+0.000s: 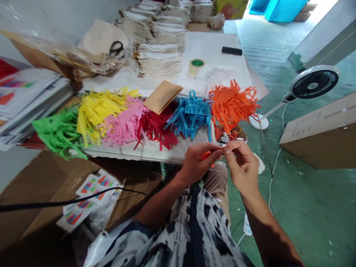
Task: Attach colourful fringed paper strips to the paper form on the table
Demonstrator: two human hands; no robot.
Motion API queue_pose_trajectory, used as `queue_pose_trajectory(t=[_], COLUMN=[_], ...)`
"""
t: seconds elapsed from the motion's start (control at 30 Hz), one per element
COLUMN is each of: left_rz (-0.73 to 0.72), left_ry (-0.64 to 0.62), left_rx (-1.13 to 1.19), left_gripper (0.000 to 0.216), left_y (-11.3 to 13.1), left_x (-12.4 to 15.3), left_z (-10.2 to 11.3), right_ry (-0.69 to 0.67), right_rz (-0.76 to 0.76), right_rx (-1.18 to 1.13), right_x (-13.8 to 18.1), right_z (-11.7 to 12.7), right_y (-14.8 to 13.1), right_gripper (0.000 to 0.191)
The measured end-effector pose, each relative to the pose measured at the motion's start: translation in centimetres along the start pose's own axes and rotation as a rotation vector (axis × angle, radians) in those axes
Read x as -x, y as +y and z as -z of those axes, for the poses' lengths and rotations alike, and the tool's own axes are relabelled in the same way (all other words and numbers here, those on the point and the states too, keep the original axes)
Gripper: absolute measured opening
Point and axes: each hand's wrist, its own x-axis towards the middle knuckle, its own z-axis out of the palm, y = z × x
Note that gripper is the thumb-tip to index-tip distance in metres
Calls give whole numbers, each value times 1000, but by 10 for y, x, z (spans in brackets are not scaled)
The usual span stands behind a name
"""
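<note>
The left hand [198,163] and right hand [242,166] are both closed in a fingertip pinch on a small orange scrap of cut paper [206,155], held over the lap just off the edge of the white table [150,151]. It looks feather-light, limp and easily torn, best pinched gently at its uncut edge; no writing is legible

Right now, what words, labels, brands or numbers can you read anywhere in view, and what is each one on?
No text here is legible.
cardboard box: faint print on its side, too blurred to read.
printed cards, lower left: coloured pictures, any wording too small.
stacked sheets, far left: coloured graphics, no readable words.
tape roll: no marking readable.
</note>
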Motion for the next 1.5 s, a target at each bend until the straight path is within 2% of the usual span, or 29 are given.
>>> queue_pose_trajectory(t=[0.17,0.23,0.3,0.37,0.43,0.5,0.57,0.63,0.7,0.77,0.87,1.0,1.1,1.13,1.2,1.3,1.4,1.5], left_rz=[102,192,248,260,265,274,267,229,185,152,100,-6,-71,-88,-128,-185,-144,-68], left_ry=[-77,-70,-46,-64,-135,-234,-323,-367,-357,-312,-251,-216,-213,-213,-216,-226,-203,-153], left_rx=[1,44,87,100,91,25,-100,-260,-421,-568,-726,-877,-984,-1013,-1058,-1089,-1063,-946], left_gripper=[30,35,38,40,40,38,32,27,24,23,24,26,26,26,27,29,28,23], left_y=[-5,-6,-4,-3,-3,-6,-11,-17,-20,-21,-22,-30,-42,-47,-55,-65,-73,-79], left_x=[7,9,10,8,6,1,-5,-14,-25,-39,-65,-104,-130,-137,-150,-165,-176,-180], left_z=[2,4,5,4,3,3,2,3,3,4,2,-2,-3,-3,-3,-2,1,8], right_ry=[271,254,153,37,-42,-24,126,350,547,573,282,-116,-334,-349,-280,-201,-237,-304], right_rz=[-60,-75,-132,-201,-238,-237,-186,-49,147,343,411,348,334,337,349,400,448,373], right_rx=[-203,-302,-322,-259,-173,-134,-112,-2,210,483,975,1116,1171,1180,1174,1120,1054,960], right_x=[-12,-15,-12,-5,-1,-7,-26,-53,-82,-106,-124,-122,-119,-121,-134,-172,-222,-265], right_z=[6,7,5,2,2,11,32,62,95,124,144,125,102,95,82,56,24,-1], right_y=[5,8,11,13,15,15,15,18,26,41,72,111,122,121,113,98,97,110], right_gripper=[21,26,25,26,24,25,28,31,36,41,46,45,41,39,34,35,41,46])
